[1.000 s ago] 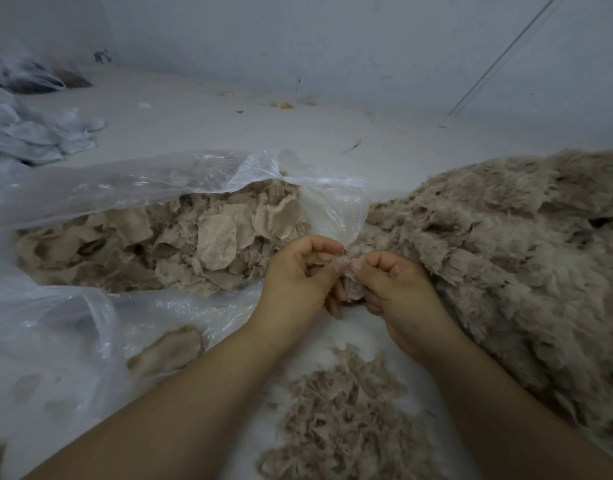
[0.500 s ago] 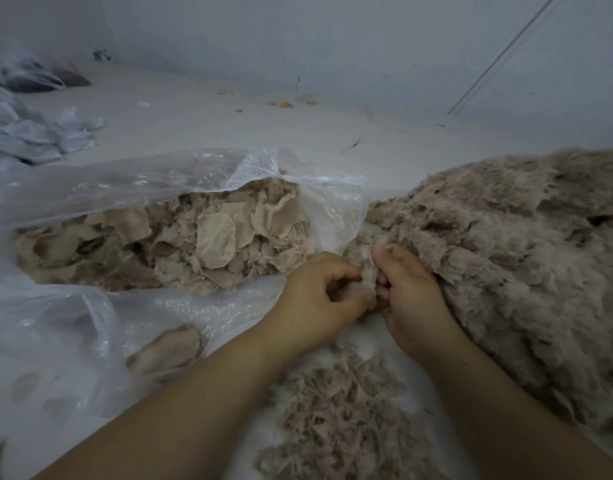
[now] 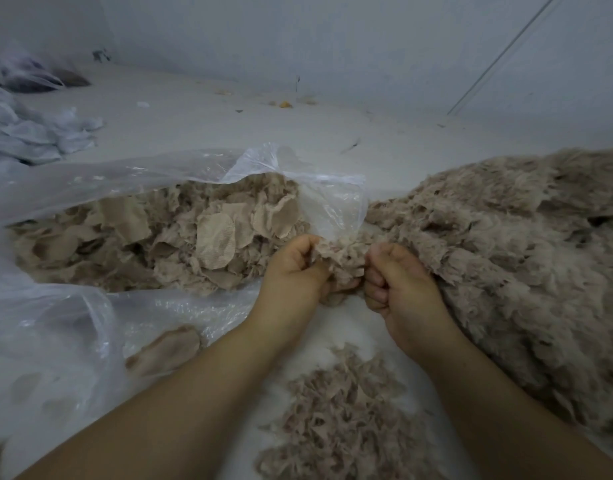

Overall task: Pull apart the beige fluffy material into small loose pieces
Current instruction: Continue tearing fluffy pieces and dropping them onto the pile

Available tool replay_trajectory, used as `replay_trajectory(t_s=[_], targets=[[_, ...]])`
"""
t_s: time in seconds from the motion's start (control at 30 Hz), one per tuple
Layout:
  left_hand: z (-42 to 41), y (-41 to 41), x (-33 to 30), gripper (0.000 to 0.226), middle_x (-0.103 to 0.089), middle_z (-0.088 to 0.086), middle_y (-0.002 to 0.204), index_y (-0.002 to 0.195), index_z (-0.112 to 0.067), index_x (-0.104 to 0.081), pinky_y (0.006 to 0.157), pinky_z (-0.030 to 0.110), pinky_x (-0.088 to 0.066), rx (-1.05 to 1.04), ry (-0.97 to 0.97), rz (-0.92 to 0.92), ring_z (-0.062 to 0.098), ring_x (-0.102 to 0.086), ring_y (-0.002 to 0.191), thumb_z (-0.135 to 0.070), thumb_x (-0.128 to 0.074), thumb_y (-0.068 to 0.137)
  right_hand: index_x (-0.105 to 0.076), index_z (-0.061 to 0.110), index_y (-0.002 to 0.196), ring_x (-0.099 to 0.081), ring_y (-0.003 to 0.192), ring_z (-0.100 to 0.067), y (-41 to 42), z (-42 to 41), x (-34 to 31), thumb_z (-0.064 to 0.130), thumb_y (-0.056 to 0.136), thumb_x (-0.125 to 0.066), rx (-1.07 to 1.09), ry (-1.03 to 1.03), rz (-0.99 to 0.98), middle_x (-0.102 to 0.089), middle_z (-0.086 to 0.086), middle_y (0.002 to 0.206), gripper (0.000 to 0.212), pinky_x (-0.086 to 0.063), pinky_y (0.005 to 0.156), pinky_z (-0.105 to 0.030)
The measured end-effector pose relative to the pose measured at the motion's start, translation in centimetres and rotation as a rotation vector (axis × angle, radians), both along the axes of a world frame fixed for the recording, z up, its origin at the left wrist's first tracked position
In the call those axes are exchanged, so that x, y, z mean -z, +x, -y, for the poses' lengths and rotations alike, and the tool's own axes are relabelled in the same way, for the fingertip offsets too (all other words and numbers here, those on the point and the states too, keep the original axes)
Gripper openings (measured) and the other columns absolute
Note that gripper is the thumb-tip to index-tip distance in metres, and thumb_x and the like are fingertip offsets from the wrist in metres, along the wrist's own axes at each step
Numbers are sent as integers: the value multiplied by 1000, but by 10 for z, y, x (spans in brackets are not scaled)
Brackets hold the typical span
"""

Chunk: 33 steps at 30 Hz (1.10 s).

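Both hands clamped on one clump (image 3: 343, 261) at the edge of the beige fluffy material (image 3: 506, 254): left hand (image 3: 294, 268), right hand (image 3: 395, 282). Risk: the bite looks big and may tear off as an oversized chunk, or drag the heap onto the loose pieces (image 3: 343, 420).

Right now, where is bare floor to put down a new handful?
Free: the white patch between the forearms, below the hands and above the shredded pile; also the floor behind the plastic bag. Crowded: the fluffy heap fills the right side.
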<state>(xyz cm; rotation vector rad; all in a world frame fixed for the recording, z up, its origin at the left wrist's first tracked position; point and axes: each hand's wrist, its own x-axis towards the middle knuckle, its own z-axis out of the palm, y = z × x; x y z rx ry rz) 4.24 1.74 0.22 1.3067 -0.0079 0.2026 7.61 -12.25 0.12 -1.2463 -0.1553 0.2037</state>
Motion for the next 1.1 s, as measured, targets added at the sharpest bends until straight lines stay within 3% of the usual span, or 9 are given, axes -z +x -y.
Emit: replay_trajectory(t_s=[0.07, 0.1, 0.2, 0.33, 0.5, 0.67, 0.87, 1.0, 1.1], targets=[[0, 1, 0, 12, -62, 35, 105, 101, 6, -59, 90, 67, -48, 23, -66, -14, 53, -61, 100, 3, -54, 91, -54, 15, 97, -29, 42, -5, 0, 0, 1, 12, 99, -51, 3, -41, 23, -42, 6, 54, 4, -26, 39, -17], [0, 0, 0, 15, -60, 38, 105, 100, 5, -60, 91, 70, -45, 42, -79, -27, 56, -59, 101, 0, -57, 87, -55, 14, 105, -30, 42, -4, 0, 0, 2, 10, 98, -53, 6, -53, 18, -46, 6, 55, 8, -27, 39, -17], [0, -1, 1, 22, -59, 39, 107, 101, 1, -64, 91, 63, -50, 90, -65, -30, 54, -59, 100, -9, -64, 81, -57, 9, 114, -33, 40, -2, 1, -1, 1, 9, 97, -55, -4, -84, 13, -51, 2, 60, 17, -28, 38, -16], [0, -2, 4, 17, -69, 19, 94, 98, -3, -63, 73, 34, -58, 49, 107, 56, 27, -69, 83, -1, -72, 83, -56, 6, 98, -48, 38, 1, -2, 0, 0, 6, 97, -54, -24, -89, 39, -60, 8, 53, 2, -35, 38, -12], [1, -3, 2, 8, -67, 23, 81, 90, 4, -63, 65, 43, -60, -24, 122, 44, 31, -67, 71, -3, -61, 93, -53, 8, 86, -38, 37, -1, -3, 1, -1, 9, 98, -53, -38, -52, 54, -49, 9, 48, 12, -32, 37, -14], [-4, -1, 3, 18, -63, 8, 63, 83, -4, -58, 53, 37, -56, -132, 156, 9, 26, -61, 54, -4, -50, 99, -47, 14, 84, -23, 38, -4, 2, 0, 2, 10, 101, -47, 6, 10, -5, -33, 6, 50, 17, -23, 35, -17], [-3, -4, 4, 18, -58, 23, 59, 87, -6, -49, 43, 28, -42, -126, 168, 35, 25, -55, 45, -12, -45, 103, -45, 17, 87, -26, 40, -4, 2, 0, 2, 15, 103, -46, 30, 5, -44, -36, 7, 51, 16, -25, 37, -17], [-2, -4, 3, 7, -64, 15, 62, 94, -5, -54, 44, 29, -48, -41, 140, 37, 25, -59, 49, -8, -61, 93, -51, 13, 84, -27, 38, -4, -2, 0, -1, 12, 100, -51, 3, -36, 35, -37, 7, 49, 15, -26, 37, -17], [0, -3, 3, 5, -64, 13, 61, 89, -10, -65, 43, 29, -47, 24, 167, 30, 22, -58, 47, -12, -69, 90, -53, 3, 90, -44, 36, -3, -9, 0, -5, 11, 98, -53, -46, -13, 73, -53, 4, 48, 11, -38, 38, -16]])
